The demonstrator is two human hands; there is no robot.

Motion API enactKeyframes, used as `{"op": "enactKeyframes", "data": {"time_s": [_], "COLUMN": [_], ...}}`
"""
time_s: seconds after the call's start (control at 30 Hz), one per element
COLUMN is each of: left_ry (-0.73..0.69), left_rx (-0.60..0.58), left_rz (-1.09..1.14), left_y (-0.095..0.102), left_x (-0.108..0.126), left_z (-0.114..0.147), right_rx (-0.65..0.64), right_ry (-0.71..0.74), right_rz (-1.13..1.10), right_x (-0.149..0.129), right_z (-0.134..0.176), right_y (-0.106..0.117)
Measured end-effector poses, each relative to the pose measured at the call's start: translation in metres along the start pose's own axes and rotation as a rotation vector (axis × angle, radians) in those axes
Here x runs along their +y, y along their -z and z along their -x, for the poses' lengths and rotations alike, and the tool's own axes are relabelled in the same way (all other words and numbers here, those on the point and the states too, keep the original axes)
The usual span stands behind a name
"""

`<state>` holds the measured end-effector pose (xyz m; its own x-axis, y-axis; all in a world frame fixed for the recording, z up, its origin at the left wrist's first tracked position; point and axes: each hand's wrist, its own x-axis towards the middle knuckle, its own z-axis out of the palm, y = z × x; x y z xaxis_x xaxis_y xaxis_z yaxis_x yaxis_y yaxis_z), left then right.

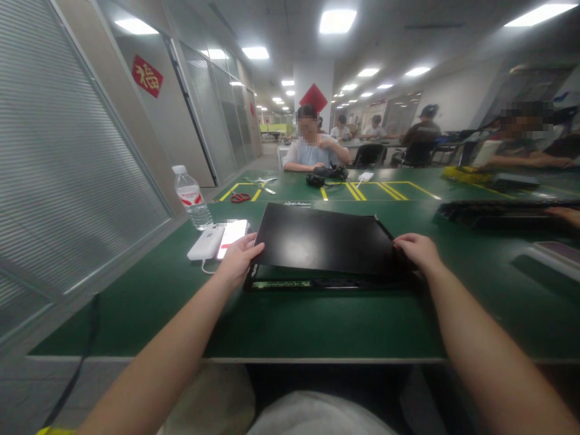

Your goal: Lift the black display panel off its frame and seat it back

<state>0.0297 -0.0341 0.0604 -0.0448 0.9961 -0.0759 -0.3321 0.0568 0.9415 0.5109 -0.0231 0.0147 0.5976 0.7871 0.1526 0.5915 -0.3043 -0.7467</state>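
A flat black screen panel [317, 238] is held tilted over a thin black frame [357, 283] on the green table. Its left side is raised clear of the frame. My left hand [238, 257] grips the panel's left edge, thumb on top. At the right edge my right hand [417, 252] is closed in a pinch on the panel; whether the frame's rim is also between the fingers is hard to see. Along the frame's near side runs a green circuit strip [281, 284]. The panel hides most of the frame's inside.
Left of my left hand lie a white power bank [205, 243] with a cable and a lit phone [232, 237], with a water bottle [193, 199] behind. Red-handled scissors [240, 197] lie farther back. A person [315, 148] sits opposite; another black frame [502, 212] is at right.
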Motion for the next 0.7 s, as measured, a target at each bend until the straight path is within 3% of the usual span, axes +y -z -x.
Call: {"op": "enactKeyframes", "data": {"time_s": [0.33,0.7], "left_ry": [-0.071,-0.180], "left_rx": [-0.069,-0.119], "left_rz": [-0.024,-0.040], "left_y": [0.004,0.010], "left_x": [-0.003,-0.009], "left_z": [-0.002,-0.006], "right_rx": [0.038,-0.036], "right_ry": [-0.022,-0.075], "right_rz": [-0.063,-0.189], "right_x": [0.003,0.012], "right_z": [-0.005,-0.012], "right_y": [0.002,-0.004]}}
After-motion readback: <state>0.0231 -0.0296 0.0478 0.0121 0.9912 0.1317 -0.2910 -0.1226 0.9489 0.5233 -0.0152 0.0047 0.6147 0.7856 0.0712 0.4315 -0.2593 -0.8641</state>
